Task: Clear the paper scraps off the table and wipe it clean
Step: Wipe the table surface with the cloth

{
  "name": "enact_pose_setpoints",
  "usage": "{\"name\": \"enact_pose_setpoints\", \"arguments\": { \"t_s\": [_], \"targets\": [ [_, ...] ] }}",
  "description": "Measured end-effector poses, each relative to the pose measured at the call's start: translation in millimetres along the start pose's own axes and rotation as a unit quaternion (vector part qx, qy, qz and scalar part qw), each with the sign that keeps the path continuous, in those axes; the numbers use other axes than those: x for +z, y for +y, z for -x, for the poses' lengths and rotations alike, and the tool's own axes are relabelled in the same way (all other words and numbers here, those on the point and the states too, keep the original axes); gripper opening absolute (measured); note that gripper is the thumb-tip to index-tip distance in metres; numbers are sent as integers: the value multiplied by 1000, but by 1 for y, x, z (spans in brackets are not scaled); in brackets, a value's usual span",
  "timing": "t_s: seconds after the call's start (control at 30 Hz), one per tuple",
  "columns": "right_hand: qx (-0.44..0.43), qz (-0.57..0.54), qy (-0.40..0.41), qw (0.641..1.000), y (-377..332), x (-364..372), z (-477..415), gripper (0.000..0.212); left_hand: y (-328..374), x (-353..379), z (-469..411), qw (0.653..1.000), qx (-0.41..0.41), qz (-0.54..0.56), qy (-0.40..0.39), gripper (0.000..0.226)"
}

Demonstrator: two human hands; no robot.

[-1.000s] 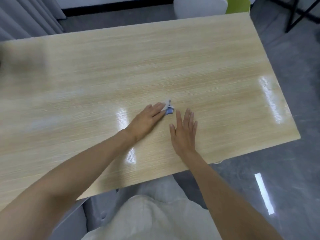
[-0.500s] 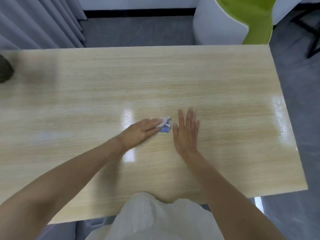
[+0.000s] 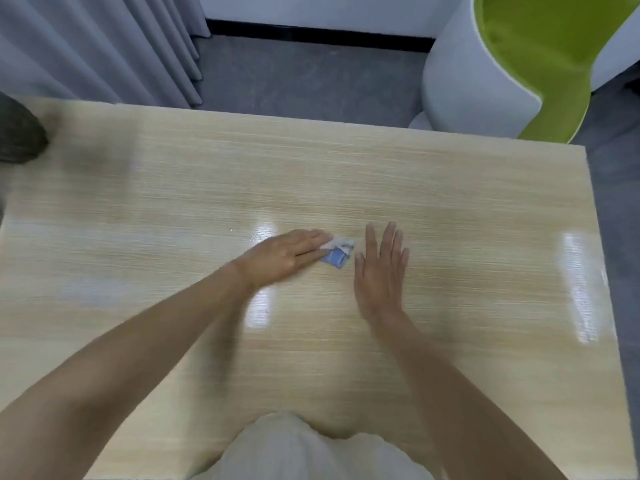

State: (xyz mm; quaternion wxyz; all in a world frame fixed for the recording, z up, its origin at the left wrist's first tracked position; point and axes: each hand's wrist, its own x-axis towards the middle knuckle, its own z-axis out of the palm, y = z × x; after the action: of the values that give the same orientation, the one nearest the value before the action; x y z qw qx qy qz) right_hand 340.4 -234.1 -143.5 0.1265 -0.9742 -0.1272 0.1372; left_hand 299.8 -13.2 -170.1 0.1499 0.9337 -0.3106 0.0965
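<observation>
Head view, far left: a dark rounded object [image 3: 19,138] sits at the table's corner, cut off by the frame edge and too blurred to name, with grey curtain [image 3: 104,46] folds behind it. The light wood-grain table [image 3: 467,202] carries bright glare patches, and its near edge is partly hidden by a white garment [image 3: 311,448] at the bottom. The left hand [image 3: 284,256] lies flat on the tabletop, motion-blurred, fingers [image 3: 310,237] straight and together, their tips pressing on the left edge of the paper scraps [image 3: 337,256], a small white and blue crumpled bunch near the table's middle; part of it is covered by those fingertips. Just right of the scraps the right hand [image 3: 381,275] rests palm down, fingers [image 3: 389,237] extended and slightly spread, gripping nothing; whether its thumb touches the paper cannot be told. At far right a white-and-green chair [image 3: 485,64] stands beyond the table, cropped by the frame
</observation>
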Motion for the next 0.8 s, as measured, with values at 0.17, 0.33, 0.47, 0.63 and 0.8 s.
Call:
{"name": "enact_pose_setpoints", "arguments": {
  "t_s": [0.17,0.33,0.47,0.63,0.8],
  "targets": [
    [-12,-13,5,1000,-9,-3,-17,53,-39,-47,-34,776,-568,170,214,43],
    [11,-12,3,1000,-18,-4,-35,53,38,-24,-83,870,-407,275,49,34],
    [-4,-6,13,1000,-17,-5,-41,53,-18,-26,-54,910,-327,253,-39,39],
    [-1,-7,6,1000,-18,-8,-51,55,-67,-51,-57,739,-598,197,240,31],
    [14,-1,-5,1000,-23,-5,-58,55,6,-11,-105,902,-388,150,118,38]
  ]
}}
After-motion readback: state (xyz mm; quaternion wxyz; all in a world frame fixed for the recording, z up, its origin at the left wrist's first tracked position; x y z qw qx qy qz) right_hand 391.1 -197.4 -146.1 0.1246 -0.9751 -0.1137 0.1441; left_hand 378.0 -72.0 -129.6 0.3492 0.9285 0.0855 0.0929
